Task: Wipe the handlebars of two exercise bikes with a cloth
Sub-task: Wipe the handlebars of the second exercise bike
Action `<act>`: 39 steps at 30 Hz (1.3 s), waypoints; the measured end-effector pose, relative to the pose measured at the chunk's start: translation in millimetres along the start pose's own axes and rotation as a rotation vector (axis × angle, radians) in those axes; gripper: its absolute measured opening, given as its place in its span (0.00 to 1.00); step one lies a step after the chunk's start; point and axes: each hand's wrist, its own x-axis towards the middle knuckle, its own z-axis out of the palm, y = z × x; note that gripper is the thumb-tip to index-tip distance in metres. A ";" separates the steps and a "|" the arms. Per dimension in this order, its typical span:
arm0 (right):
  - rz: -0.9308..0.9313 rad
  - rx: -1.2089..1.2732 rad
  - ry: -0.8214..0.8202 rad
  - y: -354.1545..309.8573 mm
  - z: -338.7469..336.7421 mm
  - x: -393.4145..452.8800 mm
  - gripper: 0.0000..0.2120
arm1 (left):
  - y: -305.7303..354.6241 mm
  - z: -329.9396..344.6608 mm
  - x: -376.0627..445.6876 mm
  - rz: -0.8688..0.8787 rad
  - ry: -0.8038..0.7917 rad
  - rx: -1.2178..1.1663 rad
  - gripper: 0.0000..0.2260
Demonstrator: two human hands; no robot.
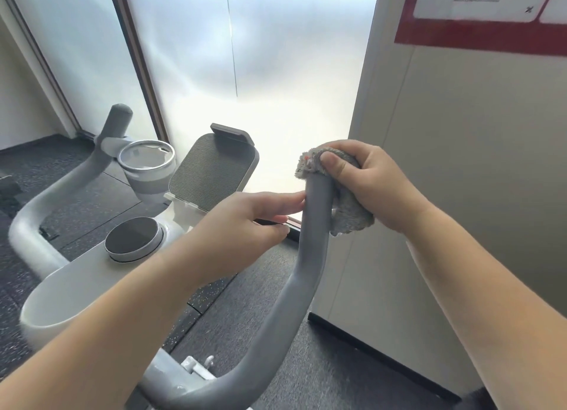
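A white exercise bike fills the lower left, and its grey right handlebar [310, 247] rises up the middle of the view. My right hand [368, 185] grips a grey fluffy cloth [349, 213] wrapped over the top end of that bar, thumb pressed on the cloth. My left hand [257, 216] reaches in from the left with straight fingers, the fingertips touching the bar just below the cloth. The left handlebar [115, 124] stands upright at the far left, untouched.
On the bike's console sit a round black display [132, 236], a tablet holder [211, 170] and a cup holder [147, 164]. A frosted glass wall stands behind, a beige wall [460, 164] with a red-edged poster [478, 38] close on the right, dark rubber floor below.
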 end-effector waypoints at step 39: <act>-0.108 -0.163 0.553 11.3 53.5 -66.6 0.14 | -18.7 -16.5 -33.8 0.022 0.120 0.154 0.16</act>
